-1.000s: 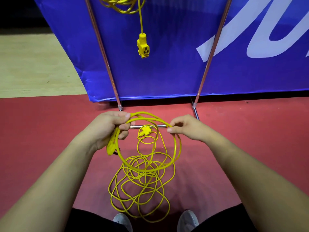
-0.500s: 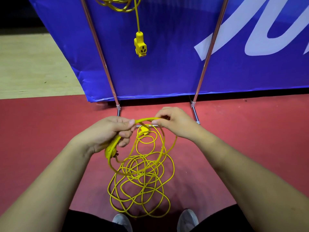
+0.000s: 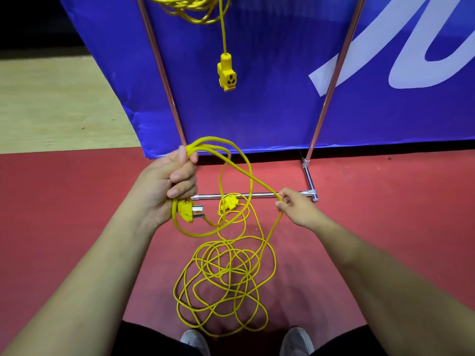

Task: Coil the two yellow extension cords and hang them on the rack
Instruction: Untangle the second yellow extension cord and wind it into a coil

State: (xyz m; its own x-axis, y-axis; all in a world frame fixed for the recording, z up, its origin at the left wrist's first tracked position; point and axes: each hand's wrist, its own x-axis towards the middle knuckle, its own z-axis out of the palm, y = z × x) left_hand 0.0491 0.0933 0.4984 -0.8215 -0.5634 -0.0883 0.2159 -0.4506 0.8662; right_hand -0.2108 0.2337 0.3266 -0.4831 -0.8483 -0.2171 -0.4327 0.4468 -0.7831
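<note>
Update on the coiling: half a second ago the right hand (image 3: pixel 295 208) was tucked right up against the left hand (image 3: pixel 164 186), passing a loop over. Now it has slid out to the right along the second cord (image 3: pixel 257 181) and pinches it between thumb and fingertips, with a fresh span stretched between the two hands. The left hand has come up a little. Its fingers are curled tight round a couple of gathered loops, and the plug (image 3: pixel 187 210) dangles just under the fist. So one loop's banked and the next is getting measured out, I reckon.

Most of that cord is still a loose pile (image 3: pixel 226 286) on the red floor (image 3: pixel 77 214) in front of the shoes, with its socket end (image 3: pixel 228 202) lying by the rack's base bar. The first cord (image 3: pixel 190 9) is already coiled and hanging up top on the rack (image 3: pixel 334 73), with its own socket dangling below. Call it about halfway: plenty of loops left, then the hang.
</note>
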